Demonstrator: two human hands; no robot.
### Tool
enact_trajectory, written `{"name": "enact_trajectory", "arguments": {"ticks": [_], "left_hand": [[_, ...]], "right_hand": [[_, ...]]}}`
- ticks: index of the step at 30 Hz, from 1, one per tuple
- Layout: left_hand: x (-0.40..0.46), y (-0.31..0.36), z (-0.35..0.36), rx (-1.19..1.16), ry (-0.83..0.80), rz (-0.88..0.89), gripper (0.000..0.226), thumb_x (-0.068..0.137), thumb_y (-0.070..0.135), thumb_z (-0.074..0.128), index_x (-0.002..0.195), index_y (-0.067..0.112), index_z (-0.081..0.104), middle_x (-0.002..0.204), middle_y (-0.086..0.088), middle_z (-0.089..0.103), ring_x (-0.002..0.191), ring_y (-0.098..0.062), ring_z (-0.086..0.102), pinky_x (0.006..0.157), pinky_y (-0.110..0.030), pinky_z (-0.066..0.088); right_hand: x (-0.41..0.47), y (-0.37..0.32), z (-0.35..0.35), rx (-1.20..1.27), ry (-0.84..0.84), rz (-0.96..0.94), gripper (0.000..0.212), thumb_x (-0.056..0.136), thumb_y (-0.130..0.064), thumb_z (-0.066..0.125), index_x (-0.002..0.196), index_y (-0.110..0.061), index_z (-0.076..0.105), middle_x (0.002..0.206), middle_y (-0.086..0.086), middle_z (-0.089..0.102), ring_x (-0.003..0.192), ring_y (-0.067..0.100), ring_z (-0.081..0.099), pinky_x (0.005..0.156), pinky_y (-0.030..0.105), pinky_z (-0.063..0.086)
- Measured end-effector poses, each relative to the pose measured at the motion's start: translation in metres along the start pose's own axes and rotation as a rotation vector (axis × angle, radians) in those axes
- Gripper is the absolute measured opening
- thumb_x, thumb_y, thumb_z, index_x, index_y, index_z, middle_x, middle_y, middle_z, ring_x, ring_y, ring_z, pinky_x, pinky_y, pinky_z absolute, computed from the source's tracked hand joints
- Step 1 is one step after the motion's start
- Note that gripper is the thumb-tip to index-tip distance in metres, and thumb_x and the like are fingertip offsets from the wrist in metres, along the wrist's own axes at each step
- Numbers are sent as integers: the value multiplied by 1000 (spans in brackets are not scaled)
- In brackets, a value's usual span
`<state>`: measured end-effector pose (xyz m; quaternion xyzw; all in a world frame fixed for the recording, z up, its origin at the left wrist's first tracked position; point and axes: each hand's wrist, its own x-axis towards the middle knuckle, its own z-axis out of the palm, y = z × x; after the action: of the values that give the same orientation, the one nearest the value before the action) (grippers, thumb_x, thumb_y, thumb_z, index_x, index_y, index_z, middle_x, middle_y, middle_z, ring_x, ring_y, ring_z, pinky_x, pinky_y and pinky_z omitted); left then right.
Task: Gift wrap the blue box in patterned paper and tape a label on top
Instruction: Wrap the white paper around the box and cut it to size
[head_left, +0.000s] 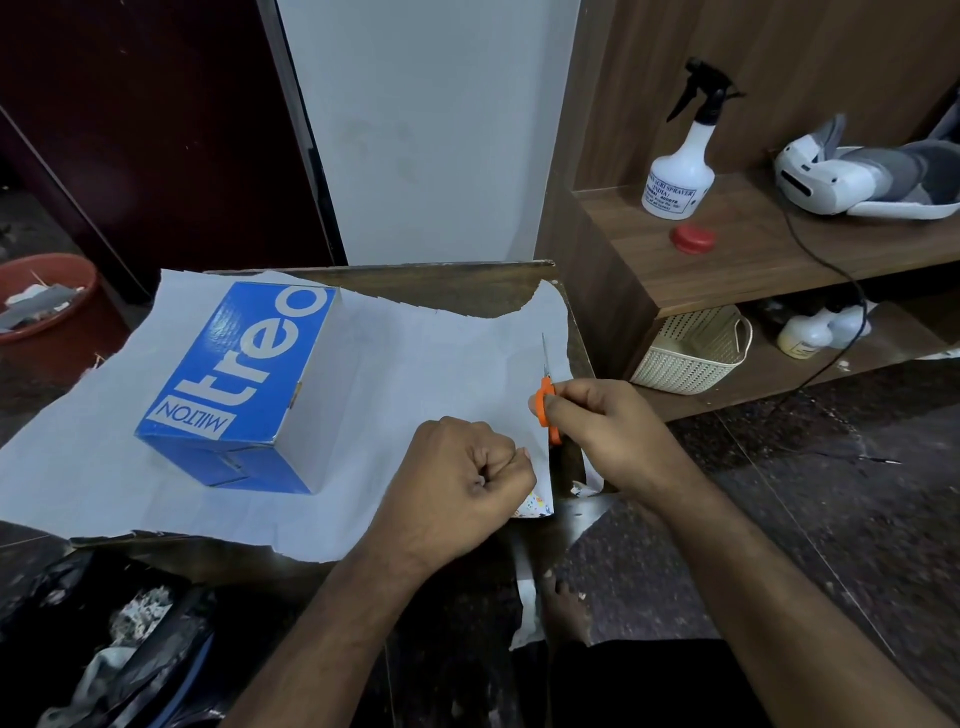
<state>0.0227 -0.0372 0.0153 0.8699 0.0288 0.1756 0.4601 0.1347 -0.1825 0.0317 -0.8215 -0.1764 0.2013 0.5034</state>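
The blue box (244, 384), printed with "MILTON treo", stands on the left half of a sheet of wrapping paper (395, 395) spread white side up over a small dark table (441, 286). A bit of the patterned side shows at the near right corner. My right hand (608, 431) grips orange-handled scissors (546, 400) at the paper's right edge, blades pointing away from me. My left hand (462, 478) is curled in a fist, pinching the paper's near right edge just left of the scissors.
A wooden shelf unit stands to the right with a white spray bottle (680, 161), a red cap (693, 239) and a white headset (841, 176) with a cable. A cream basket (691, 353) sits on the lower shelf. A red tub (47, 296) is at far left. Dark bags lie at near left.
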Motion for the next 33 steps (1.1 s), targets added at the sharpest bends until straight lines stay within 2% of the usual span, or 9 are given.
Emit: {"name": "enact_trajectory", "arguments": {"ticks": [2,6,8,10,13,20,24,29,33], "left_hand": [[0,1,0,-19,-17,-41,45,85,22,59,53,5,33,51,-15,35,51,-32,39,54,-42,36],[-3,1,1,-27,-84,-68,47,87,24,60,54,6,33,51,-15,35,49,-28,36,51,-32,32],[-4,1,2,-20,-120,-61,47,88,25,60,53,6,35,50,-14,37,47,-20,35,51,-25,31],[-5,1,1,-13,-134,-61,47,88,26,59,53,6,37,50,-14,40,48,-25,40,51,-31,35],[-5,3,0,-13,-137,-77,46,88,29,58,54,5,38,51,-15,42,53,-34,46,55,-42,41],[-6,6,-2,-12,-203,-93,46,89,23,60,55,6,34,53,-15,36,49,-22,33,52,-37,33],[-6,6,-2,-17,-241,-119,49,91,13,64,56,5,30,54,-17,33,50,-17,29,52,-37,30],[-5,6,-3,-18,-269,-149,53,92,9,65,54,5,28,54,-14,27,49,-10,24,51,-23,25],[-5,5,-3,4,-311,-149,53,91,9,65,55,6,27,55,-15,26,50,-11,22,52,-26,25]], "right_hand": [[-1,-1,1,14,4,-3,27,99,-34,66,88,-13,79,78,6,72,76,14,65,74,32,52],[1,0,2,21,27,12,32,97,-37,69,77,-13,76,59,-8,61,60,9,56,67,30,47],[2,0,1,28,30,19,36,96,-39,69,75,-11,75,59,-1,57,58,8,51,65,34,43],[2,2,0,20,22,3,37,95,-41,69,80,-8,76,72,17,63,67,16,56,69,42,47],[3,4,-1,-9,20,-11,36,96,-39,68,84,-6,76,81,20,68,74,32,65,75,48,55],[2,4,0,-6,13,-14,28,98,-37,67,83,-17,78,73,6,70,64,5,61,60,14,46],[2,3,-2,15,18,13,27,98,-40,66,90,-17,79,69,-7,70,56,-2,59,56,13,42],[2,2,-3,9,17,13,23,99,-35,66,97,-17,80,86,-4,78,78,6,73,68,20,52],[2,1,-3,11,26,31,25,98,-39,67,96,-19,80,86,-4,78,82,9,74,72,23,53]]}}
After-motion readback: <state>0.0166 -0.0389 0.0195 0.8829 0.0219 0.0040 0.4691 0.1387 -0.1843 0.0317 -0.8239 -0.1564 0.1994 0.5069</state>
